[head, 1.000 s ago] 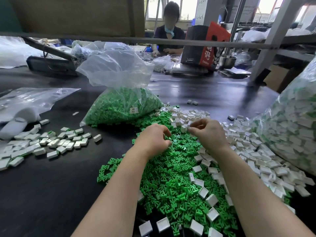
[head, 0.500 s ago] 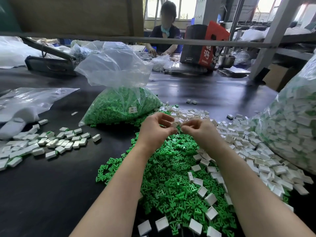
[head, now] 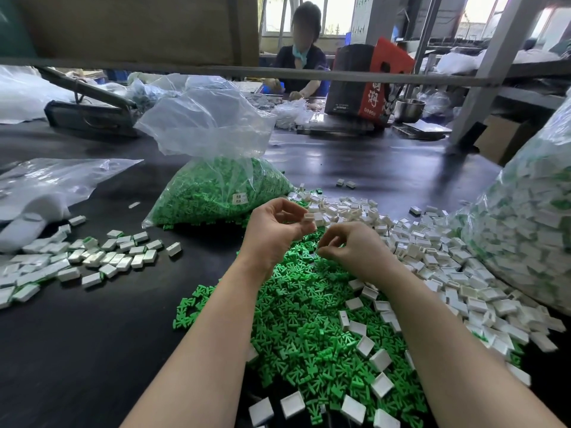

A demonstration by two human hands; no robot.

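Closely paired, left hand [head: 273, 233] pinching white cap [head: 309, 218], right hand [head: 355, 251] fingers curled

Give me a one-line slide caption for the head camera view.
Left hand pinches a white cap while right hand curls over the green pieces heaped on a dark table.

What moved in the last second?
The left hand lifted off the green pieces and now pinches a white piece. The right hand drew back from the white pile, curled; whether it holds anything is unclear. The green bag stayed put.
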